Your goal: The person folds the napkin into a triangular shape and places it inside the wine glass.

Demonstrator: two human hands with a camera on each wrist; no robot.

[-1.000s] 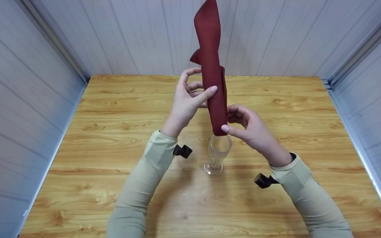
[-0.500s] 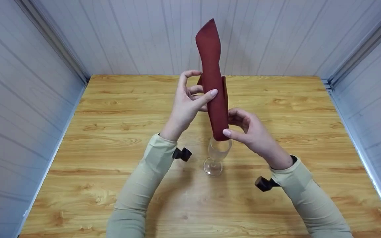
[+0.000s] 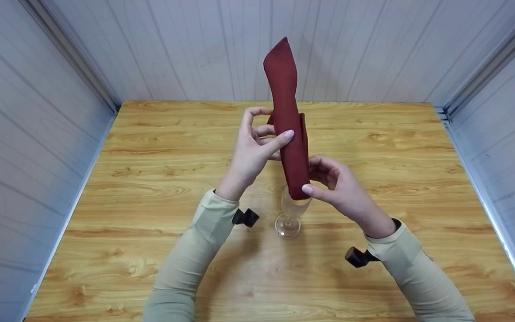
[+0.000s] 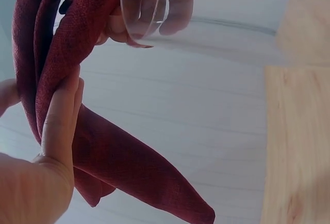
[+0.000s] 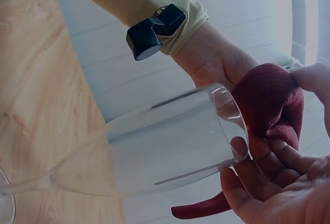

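Observation:
A dark red cloth napkin (image 3: 283, 85), folded into a long roll with a pointed top, stands nearly upright between both hands. My left hand (image 3: 251, 150) grips its middle, thumb across the front and fingers behind. Lower down, my right hand (image 3: 344, 190) pinches the bottom end between thumb and fingers. Below stands a clear stemmed glass (image 3: 288, 227), its bowl partly covered by the napkin in the head view. In the right wrist view the napkin's folded end (image 5: 263, 95) is right at the rim of the glass (image 5: 165, 136), with right fingertips (image 5: 232, 183) beside that rim.
The glass stands on a wood-grain table (image 3: 159, 170). Pale panelled walls (image 3: 186, 49) enclose the table at the back and both sides. A small black camera (image 3: 246, 218) is strapped at the left wrist, another black camera (image 3: 356, 257) at the right.
Both hands have come down with the napkin, toward the glass. Its lower end now overlaps more of the bowl. The glass has stayed in place.

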